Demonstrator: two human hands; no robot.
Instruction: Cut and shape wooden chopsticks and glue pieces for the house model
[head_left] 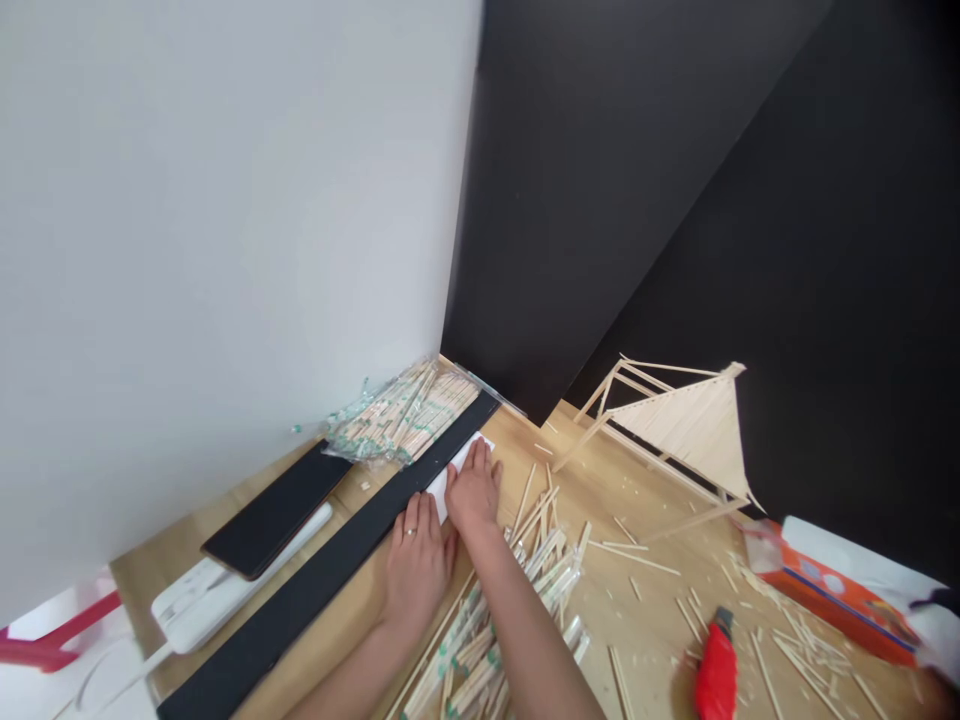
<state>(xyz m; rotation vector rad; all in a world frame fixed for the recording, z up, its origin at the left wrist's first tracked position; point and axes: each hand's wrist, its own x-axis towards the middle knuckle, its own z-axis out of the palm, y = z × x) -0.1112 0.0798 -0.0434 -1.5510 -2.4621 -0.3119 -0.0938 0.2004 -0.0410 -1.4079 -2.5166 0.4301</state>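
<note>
A narrow white piece (441, 490), like folded paper, lies against the black strip (330, 560) on the wooden table. My right hand (474, 492) rests on its far part, fingers stretched out flat. At its near end is my left hand (420, 560), with a ring on one finger; its fingertips reach onto the black strip's edge and its thumb side is partly hidden. Both hands press down from above rather than wrap round anything. Beneath and beside my right forearm lie bundles of wooden chopsticks (480, 640) in clear wrappers, with loose sticks (536, 515) beyond.
Packed chopsticks (409, 415) lie by the white wall. Left are a dark phone (274, 510) and a white power strip (202, 610). A stick-built frame with a slatted roof (682, 420) stands right, near an orange box (840, 595), a red-handled tool (718, 670) and scattered sticks.
</note>
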